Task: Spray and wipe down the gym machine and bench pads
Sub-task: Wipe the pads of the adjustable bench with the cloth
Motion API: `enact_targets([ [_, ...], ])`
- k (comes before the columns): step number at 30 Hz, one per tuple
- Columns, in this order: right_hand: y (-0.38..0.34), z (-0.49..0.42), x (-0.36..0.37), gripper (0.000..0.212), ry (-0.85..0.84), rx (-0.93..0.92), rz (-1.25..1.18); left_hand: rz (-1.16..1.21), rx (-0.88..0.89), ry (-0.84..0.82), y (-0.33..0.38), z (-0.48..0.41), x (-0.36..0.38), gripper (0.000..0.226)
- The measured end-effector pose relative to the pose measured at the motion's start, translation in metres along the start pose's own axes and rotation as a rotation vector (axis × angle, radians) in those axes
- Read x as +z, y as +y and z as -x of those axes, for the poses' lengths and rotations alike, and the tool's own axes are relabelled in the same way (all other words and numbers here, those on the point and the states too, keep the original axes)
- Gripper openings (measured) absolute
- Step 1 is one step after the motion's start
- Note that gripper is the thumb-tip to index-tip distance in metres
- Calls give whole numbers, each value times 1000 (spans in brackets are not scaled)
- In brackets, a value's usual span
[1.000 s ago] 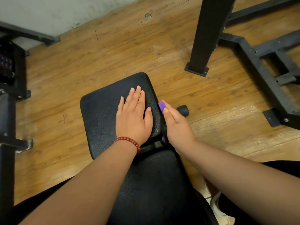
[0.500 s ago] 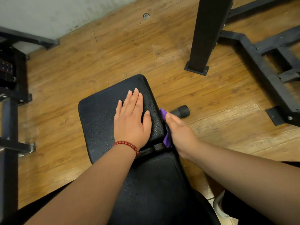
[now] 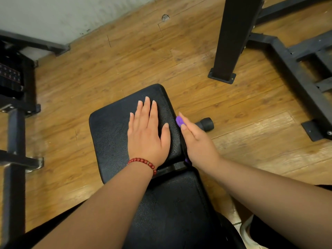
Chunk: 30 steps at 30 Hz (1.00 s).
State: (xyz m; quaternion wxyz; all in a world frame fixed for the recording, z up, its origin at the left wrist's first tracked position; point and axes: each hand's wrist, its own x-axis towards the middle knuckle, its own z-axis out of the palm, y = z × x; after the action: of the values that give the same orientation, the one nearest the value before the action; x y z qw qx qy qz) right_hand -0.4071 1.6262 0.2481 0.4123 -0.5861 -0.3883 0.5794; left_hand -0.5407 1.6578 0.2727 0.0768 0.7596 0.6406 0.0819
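**Purple cloth meets the right edge of a gym bench pad**

A person's left hand point(image 3: 147, 133), a red bead bracelet point(image 3: 143, 161) at the wrist, lies flat with fingers straight on the black seat pad point(image 3: 111, 133). It covers the pad's right half, apparently to steady it. The right hand point(image 3: 197, 142) lies against the pad's right edge with its visible fingers stretched along it. It presses a purple cloth point(image 3: 178, 121) to the pad's side wall. Only a fold at the fingertips and a scrap near the wrist show, so how much cloth sits under the palm cannot be told.

The wipe looks to be on the side wall, with the pad's left half and the larger back pad point(image 3: 172, 212) nearer the person judged yet to be done. No spray bottle is in view.

Along the right edge the way is open towards the pad's far corner. A rubber-capped bar point(image 3: 206, 124) juts out just beside the fingertips, low over the wooden floor point(image 3: 125, 60), and could catch a wide sweep. A black upright post point(image 3: 231, 38) stands well apart.
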Motion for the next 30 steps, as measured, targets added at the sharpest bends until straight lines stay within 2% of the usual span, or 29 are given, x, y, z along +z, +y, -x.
enact_targets([
  [6, -21, -44, 4, 42, -34, -91, 114, -18, -4, -23, 1, -1, -1, 70],
  [12, -5, -17, -2, 44, -40, -241, 258, -9, -13, -10, 0, -1, 1, 67],
  [19, -34, -75, 9, 42, -50, -202, 261, -21, -35, -18, 1, -2, 0, 70],
  [26, -21, -49, 11, 42, 43, -167, 208, -60, -36, -19, 1, -3, 2, 70],
  [30, -39, -80, 14, 38, 15, -5, 43, -63, -35, -19, 1, -4, 0, 70],
])
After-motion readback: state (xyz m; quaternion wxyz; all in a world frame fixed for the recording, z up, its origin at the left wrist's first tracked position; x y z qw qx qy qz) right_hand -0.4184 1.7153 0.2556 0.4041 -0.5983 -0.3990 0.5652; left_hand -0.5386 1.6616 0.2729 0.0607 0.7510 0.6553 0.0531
